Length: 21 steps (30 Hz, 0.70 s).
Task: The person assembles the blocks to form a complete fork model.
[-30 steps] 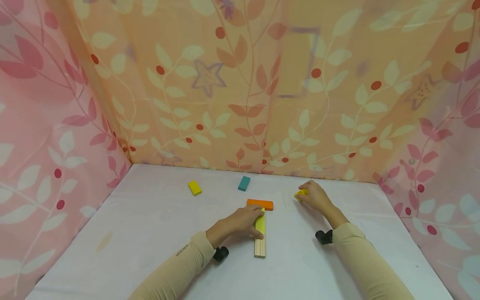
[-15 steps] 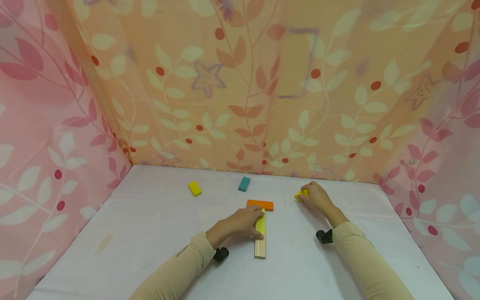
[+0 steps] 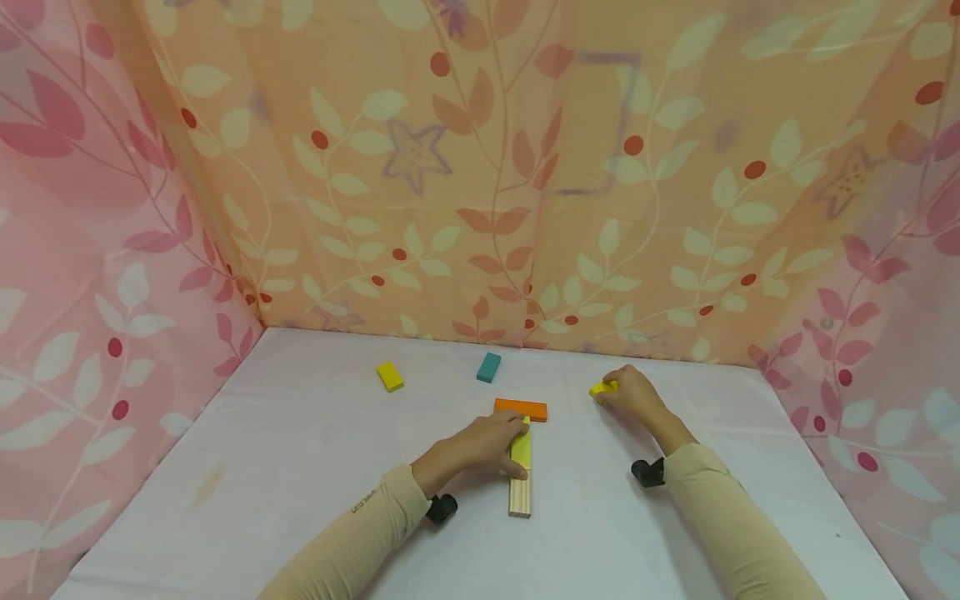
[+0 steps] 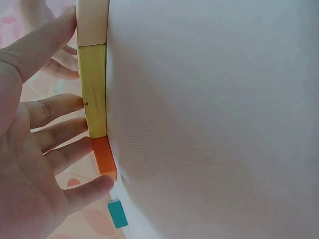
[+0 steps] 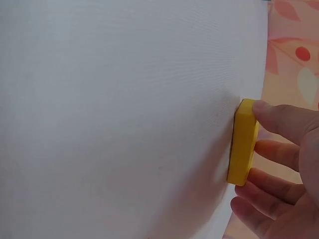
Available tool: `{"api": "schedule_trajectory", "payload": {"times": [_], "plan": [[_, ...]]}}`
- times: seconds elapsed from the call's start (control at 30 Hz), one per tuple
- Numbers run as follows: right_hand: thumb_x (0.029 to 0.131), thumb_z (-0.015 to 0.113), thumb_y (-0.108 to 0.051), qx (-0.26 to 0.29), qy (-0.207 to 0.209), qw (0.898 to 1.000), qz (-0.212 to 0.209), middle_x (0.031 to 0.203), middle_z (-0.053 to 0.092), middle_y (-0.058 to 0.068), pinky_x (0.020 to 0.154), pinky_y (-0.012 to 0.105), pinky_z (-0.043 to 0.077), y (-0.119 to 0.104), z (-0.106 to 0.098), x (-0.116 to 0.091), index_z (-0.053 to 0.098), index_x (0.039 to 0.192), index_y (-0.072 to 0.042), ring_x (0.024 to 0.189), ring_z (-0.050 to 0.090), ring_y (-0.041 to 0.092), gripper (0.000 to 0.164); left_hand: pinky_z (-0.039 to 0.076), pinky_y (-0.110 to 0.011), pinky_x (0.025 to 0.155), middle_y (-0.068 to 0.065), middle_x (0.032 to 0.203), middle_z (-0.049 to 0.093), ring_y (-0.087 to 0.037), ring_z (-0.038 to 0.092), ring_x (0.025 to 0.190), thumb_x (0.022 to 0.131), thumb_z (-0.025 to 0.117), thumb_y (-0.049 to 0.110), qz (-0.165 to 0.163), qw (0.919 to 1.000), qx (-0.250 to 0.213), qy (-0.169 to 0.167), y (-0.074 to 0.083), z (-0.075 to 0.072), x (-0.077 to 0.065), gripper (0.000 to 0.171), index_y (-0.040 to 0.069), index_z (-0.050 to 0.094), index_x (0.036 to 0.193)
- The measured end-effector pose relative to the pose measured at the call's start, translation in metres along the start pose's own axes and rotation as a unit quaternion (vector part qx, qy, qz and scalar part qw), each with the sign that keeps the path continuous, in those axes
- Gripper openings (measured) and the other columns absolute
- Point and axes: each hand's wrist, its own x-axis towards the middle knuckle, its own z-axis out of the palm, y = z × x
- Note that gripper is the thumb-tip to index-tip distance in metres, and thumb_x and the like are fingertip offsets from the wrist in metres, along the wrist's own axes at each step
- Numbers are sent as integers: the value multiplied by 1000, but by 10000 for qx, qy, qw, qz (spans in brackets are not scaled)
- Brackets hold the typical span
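In the head view my left hand (image 3: 483, 443) spans a long yellow block (image 3: 521, 446). The left wrist view shows fairly straight fingers resting along the blocks' upper side, with the thumb by a plain wood block (image 4: 92, 22) and the little finger at an orange block (image 4: 104, 154). Plain wood block, yellow block and orange block meet end to side, the orange one lying crosswise at the far end. Off to the right, my right hand (image 3: 633, 394) pinches a smaller yellow block (image 5: 243, 144) between thumb and fingers, low at the white tabletop. Part of that block is hidden by the fingers.
Towards the back lie a teal block (image 3: 489, 367) and another yellow block (image 3: 390, 377) on the white cloth (image 3: 315, 467). Patterned curtains (image 3: 480, 208) close off the back and both sides. Each wrist carries a black camera (image 3: 648, 473).
Almost nothing differs. The right hand has shifted very slightly while still holding its yellow block; the left hand has stayed in place on the row.
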Motion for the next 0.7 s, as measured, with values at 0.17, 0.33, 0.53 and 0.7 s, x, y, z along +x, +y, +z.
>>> {"api": "schedule_trajectory", "payload": {"times": [0.17, 0.33, 0.53, 0.7], "plan": [[82, 75, -19, -98, -128, 9998, 73, 112, 65, 27, 90, 50, 49, -2, -2, 1, 67, 110, 9, 97, 59, 35, 41, 43, -36, 111, -3, 148, 46, -19, 47, 133, 76, 79, 48, 2, 10000, -78, -21, 2, -1, 0, 77, 15, 51, 140], [82, 75, -20, -71, -174, 9996, 213, 111, 66, 26, 91, 49, 49, -7, -5, 2, 68, 110, 8, 97, 59, 35, 40, 44, -36, 110, -2, 148, 46, -19, 48, 131, 76, 79, 49, -7, 10000, -85, -23, 0, 0, 1, 77, 16, 51, 140], [81, 75, -19, 249, -178, 9986, 429, 111, 66, 25, 90, 47, 50, -8, -3, 2, 69, 109, 7, 99, 59, 34, 38, 43, -37, 111, -2, 150, 45, -19, 46, 134, 77, 79, 49, 1, 9999, -123, -30, -3, 2, 1, 76, 16, 52, 140], [80, 76, -18, 258, -155, 9987, 406, 109, 67, 24, 90, 47, 51, -6, -3, 3, 69, 107, 8, 97, 60, 33, 38, 41, -37, 112, -3, 151, 44, -20, 44, 136, 77, 79, 49, 33, 9998, -175, -28, -3, 2, 2, 78, 16, 51, 141]]}}
